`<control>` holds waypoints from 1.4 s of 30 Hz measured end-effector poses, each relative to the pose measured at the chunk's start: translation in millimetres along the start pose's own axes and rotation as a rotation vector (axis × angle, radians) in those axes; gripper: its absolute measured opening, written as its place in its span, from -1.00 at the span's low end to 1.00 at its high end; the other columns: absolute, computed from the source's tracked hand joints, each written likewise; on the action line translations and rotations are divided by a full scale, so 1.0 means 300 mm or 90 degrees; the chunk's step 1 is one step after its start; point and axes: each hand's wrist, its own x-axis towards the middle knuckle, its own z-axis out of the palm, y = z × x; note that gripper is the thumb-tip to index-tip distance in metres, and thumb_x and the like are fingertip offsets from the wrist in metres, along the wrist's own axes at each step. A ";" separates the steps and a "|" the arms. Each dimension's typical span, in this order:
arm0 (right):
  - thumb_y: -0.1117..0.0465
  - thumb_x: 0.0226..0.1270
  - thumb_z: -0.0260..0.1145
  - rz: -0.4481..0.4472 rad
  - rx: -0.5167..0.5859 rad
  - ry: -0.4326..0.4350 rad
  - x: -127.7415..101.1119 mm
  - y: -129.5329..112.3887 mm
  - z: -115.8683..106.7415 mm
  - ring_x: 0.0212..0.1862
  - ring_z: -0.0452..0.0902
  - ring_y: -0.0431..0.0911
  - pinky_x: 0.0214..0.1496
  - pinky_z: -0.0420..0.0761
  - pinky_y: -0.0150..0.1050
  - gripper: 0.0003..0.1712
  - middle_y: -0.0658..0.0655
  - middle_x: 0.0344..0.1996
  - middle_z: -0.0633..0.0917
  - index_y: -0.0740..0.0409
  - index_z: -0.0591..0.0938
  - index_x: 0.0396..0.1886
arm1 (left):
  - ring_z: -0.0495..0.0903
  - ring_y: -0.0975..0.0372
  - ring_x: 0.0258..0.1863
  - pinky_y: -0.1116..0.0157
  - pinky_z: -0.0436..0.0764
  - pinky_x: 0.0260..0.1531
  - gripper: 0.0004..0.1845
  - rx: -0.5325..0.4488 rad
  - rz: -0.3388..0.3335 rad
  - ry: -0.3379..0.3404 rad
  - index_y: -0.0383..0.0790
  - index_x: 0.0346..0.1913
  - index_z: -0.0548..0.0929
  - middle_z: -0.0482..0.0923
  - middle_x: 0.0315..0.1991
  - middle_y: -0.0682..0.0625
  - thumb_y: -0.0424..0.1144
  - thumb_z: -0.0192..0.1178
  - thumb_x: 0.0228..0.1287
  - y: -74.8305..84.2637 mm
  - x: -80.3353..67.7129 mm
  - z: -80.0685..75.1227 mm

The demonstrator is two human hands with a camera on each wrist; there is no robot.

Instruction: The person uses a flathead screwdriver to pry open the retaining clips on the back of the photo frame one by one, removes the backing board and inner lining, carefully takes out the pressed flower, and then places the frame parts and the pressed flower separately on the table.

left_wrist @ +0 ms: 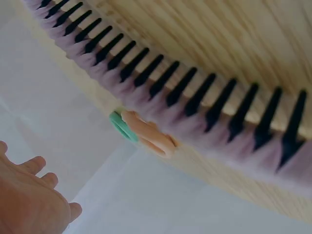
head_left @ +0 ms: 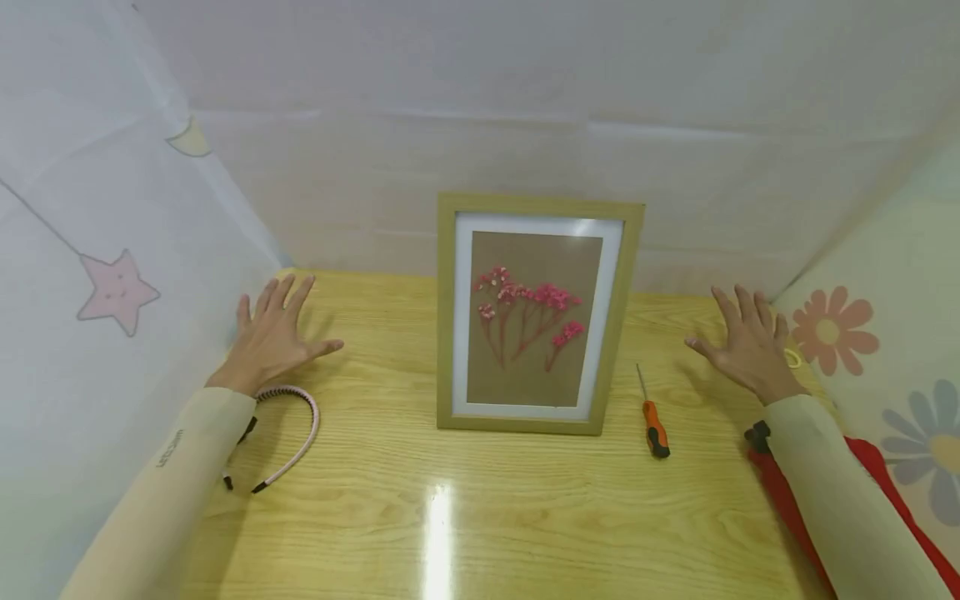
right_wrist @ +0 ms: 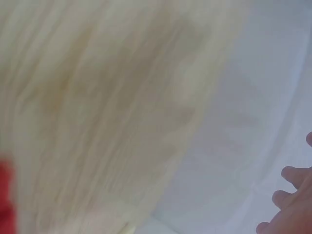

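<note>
My left hand (head_left: 272,337) is held out over the left side of the table, fingers spread and holding nothing. Just below its wrist lies a pink headband (head_left: 313,425) with a row of dark teeth, large in the left wrist view. On the right, my right hand (head_left: 750,346) has its fingers spread too, with nothing in it. Between the hands a wooden picture frame (head_left: 446,317) stands upright, showing pressed pink flowers (head_left: 551,297) on a brown backing. An orange and black screwdriver (head_left: 654,427) lies between the frame and the right hand.
Green (left_wrist: 123,127) and peach (left_wrist: 148,134) loops lie behind the headband. A yellow loop (head_left: 792,358) is beside the right hand. Under the right forearm is a red item (head_left: 783,492), partly hidden. Printed cloth walls (head_left: 510,150) enclose the wooden table (head_left: 525,517) at the back and sides.
</note>
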 end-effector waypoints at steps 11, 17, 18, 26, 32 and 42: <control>-0.16 0.46 0.26 -0.006 0.179 0.029 0.011 -0.068 -0.036 0.60 -0.24 0.46 0.46 -0.19 0.63 0.04 0.39 0.63 -0.08 0.05 -0.10 0.67 | 0.14 -0.31 0.51 -0.45 0.16 0.38 0.22 -0.101 0.012 -0.001 0.17 0.65 -0.15 0.12 0.58 -0.30 0.41 0.35 0.08 0.094 0.020 0.009; -0.09 0.51 0.23 0.017 0.338 0.009 0.016 -0.141 -0.055 0.54 0.03 0.41 0.45 0.14 0.47 -0.05 0.37 0.60 0.09 0.10 -0.03 0.65 | 0.18 -0.23 0.52 -0.42 0.31 0.34 0.13 -0.277 -0.034 -0.027 0.20 0.65 -0.16 0.17 0.57 -0.20 0.30 0.33 0.21 0.197 0.029 -0.010; -0.08 0.52 0.22 0.019 0.360 0.001 0.014 -0.153 -0.054 0.53 0.08 0.37 0.45 0.21 0.38 -0.08 0.36 0.58 0.12 0.09 -0.01 0.64 | 0.21 -0.21 0.51 -0.38 0.33 0.36 0.11 -0.306 -0.035 -0.026 0.17 0.65 -0.13 0.20 0.56 -0.20 0.29 0.33 0.22 0.213 0.028 -0.014; 0.06 0.61 0.12 -0.040 0.532 -0.063 -0.014 -0.272 -0.056 0.22 0.42 -0.25 0.09 0.50 -0.63 -0.34 -0.07 0.30 0.39 0.11 0.14 0.54 | 0.44 -0.14 0.38 -0.14 0.49 0.37 -0.03 -0.419 -0.035 -0.034 -0.08 0.62 0.05 0.39 0.44 -0.22 0.24 0.26 0.33 0.339 0.017 -0.044; 0.18 0.58 0.15 -0.087 0.600 -0.083 -0.026 -0.360 -0.052 0.09 0.55 -0.28 0.03 0.62 -0.55 -0.47 -0.14 0.14 0.49 0.17 0.28 0.43 | 0.61 -0.07 0.21 -0.11 0.63 0.22 -0.16 -0.466 -0.029 -0.025 -0.09 0.56 0.23 0.56 0.29 -0.15 0.20 0.25 0.36 0.436 0.006 -0.053; 0.13 0.53 0.25 -0.098 0.497 -0.091 -0.033 -0.439 -0.037 -0.24 0.63 -0.21 -0.19 0.72 -0.40 -0.55 0.16 -0.12 0.64 0.29 0.48 0.26 | 0.77 0.22 -0.11 0.27 0.78 -0.01 -0.40 -0.559 -0.027 -0.020 -0.09 0.39 0.51 0.71 0.04 -0.10 0.09 0.26 0.40 0.545 -0.022 -0.038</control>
